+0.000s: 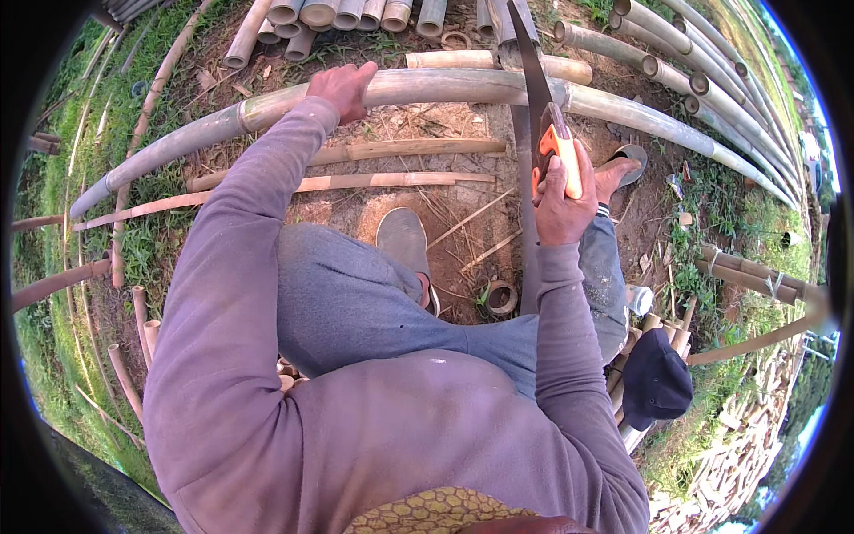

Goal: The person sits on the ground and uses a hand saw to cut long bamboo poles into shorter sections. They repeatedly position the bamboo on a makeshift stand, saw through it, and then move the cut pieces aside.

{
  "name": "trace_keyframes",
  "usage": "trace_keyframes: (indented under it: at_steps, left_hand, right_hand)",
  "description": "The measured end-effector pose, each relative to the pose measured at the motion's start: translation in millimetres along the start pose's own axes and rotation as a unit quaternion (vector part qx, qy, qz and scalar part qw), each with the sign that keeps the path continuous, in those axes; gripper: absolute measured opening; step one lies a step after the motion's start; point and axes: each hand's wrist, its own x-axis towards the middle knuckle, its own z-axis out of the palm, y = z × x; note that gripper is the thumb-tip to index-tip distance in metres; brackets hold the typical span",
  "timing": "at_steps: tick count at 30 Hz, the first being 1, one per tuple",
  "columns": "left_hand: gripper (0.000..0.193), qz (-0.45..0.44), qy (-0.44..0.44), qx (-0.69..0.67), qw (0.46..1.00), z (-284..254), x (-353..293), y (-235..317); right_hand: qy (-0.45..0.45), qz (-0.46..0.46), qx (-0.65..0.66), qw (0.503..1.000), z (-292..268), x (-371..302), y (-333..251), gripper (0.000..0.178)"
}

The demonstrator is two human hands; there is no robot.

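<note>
right hand (560,209) in closed grip on orange saw handle (559,151), saw blade (531,67) beyond the grip crossing long bamboo pole (445,87), left hand (342,89) pressing flat on pole, fingers not wrapped, cut bamboo pieces (347,13) further out

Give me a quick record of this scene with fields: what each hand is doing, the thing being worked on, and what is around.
left hand: left hand pressed on the long bamboo pole
right hand: right hand gripping the orange handle of a hand saw
saw blade: across the pole
ground: bare soil with split bamboo strips and a cut bamboo ring
nearby: stacked bamboo poles, dark cap
</note>
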Motion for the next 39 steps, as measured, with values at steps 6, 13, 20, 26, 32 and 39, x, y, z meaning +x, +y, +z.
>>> trace_keyframes:
  at_steps: [6, 13, 20, 26, 32, 39]
  left_hand:
    - [0.063, 0.021, 0.035, -0.013, 0.999, 10.9, -5.2, -12.0]
    - [0.064, 0.025, 0.035, -0.015, 0.999, 10.7, 0.4, 2.8]
    - [0.053, 0.010, 0.020, -0.002, 1.000, -5.1, 0.2, -11.8]
    - [0.055, 0.014, 0.025, 0.001, 1.000, 2.6, -3.3, -7.4]
    - [0.067, 0.013, -0.005, -0.008, 1.000, -8.9, 0.4, 1.7]
    - [0.073, -0.003, -0.030, -0.004, 1.000, -11.2, 1.0, -8.7]
  right_hand:
    - [-0.028, 0.060, 0.007, 0.998, -84.9, -141.8, -38.5, 0.052]
    - [0.009, 0.004, 0.021, 1.000, 9.7, 22.0, 9.8, 0.046]
    - [0.008, 0.067, 0.067, 0.995, -35.4, -79.4, -15.9, 0.047]
    - [0.004, 0.046, 0.018, 0.999, -66.1, -118.3, -18.5, 0.047]
    - [0.003, -0.001, 0.039, 0.999, 14.2, 50.9, 19.8, 0.045]
    - [0.002, 0.047, 0.033, 0.998, -80.3, -147.4, -9.4, 0.052]
